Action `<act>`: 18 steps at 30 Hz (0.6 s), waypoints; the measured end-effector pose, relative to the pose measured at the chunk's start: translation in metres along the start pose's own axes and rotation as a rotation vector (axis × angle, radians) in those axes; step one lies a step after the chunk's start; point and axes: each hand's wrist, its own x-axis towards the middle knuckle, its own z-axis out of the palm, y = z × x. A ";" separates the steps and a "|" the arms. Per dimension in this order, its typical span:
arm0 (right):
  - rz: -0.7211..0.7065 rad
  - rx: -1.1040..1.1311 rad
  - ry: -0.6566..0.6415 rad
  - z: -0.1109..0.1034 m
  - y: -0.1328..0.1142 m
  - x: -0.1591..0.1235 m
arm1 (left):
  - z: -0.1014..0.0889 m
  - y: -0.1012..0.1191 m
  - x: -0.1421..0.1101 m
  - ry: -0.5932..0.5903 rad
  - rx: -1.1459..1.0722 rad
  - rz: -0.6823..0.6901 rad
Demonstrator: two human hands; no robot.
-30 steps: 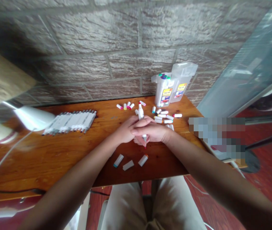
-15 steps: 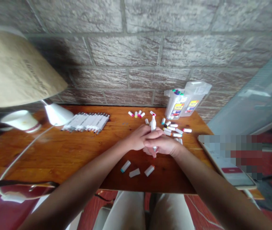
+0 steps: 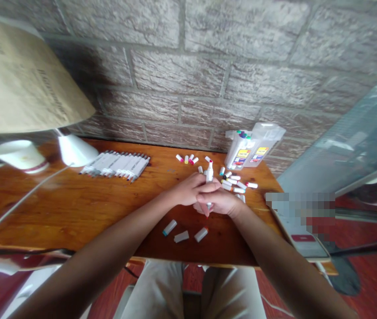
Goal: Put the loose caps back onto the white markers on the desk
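Observation:
My left hand [image 3: 187, 189] and my right hand [image 3: 222, 200] are closed together around a white marker [image 3: 209, 173], their fingers overlapping. The marker stands nearly upright, its red upper end uncapped and pointing toward the wall. A small red tip also shows below the fingers. How the grip is split between the hands is partly hidden. Nearer to me on the table lie a cap with a teal band [image 3: 170, 227], a plain white cap [image 3: 181, 236] and a cap with an orange band [image 3: 201, 234]. Several more loose caps [image 3: 231, 181] lie beyond my right hand.
Several markers lie in a row [image 3: 117, 165] at the left of the wooden table [image 3: 85, 208]. A clear marker case [image 3: 236, 153] stands open by the brick wall. Farther left are a lamp [image 3: 75, 149] and a paper cup [image 3: 21, 156]; a tablet [image 3: 303, 239] lies on the right edge.
The camera view has shifted slightly, moving most table items a little leftward in the picture. Both hands keep their clasp around the marker.

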 end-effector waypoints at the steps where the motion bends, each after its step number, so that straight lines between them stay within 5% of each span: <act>1: -0.002 0.002 0.005 0.000 0.001 0.000 | 0.000 0.001 0.000 0.006 0.010 -0.004; 9: 0.031 -0.033 0.003 -0.003 0.008 -0.004 | 0.001 0.007 -0.002 -0.005 -0.092 0.001; 14: 0.131 -0.076 -0.035 -0.006 0.010 -0.005 | 0.002 0.006 0.000 -0.085 -0.348 -0.052; 18: 0.064 -0.103 -0.030 -0.001 0.002 -0.003 | -0.002 0.000 0.000 -0.111 -0.378 -0.101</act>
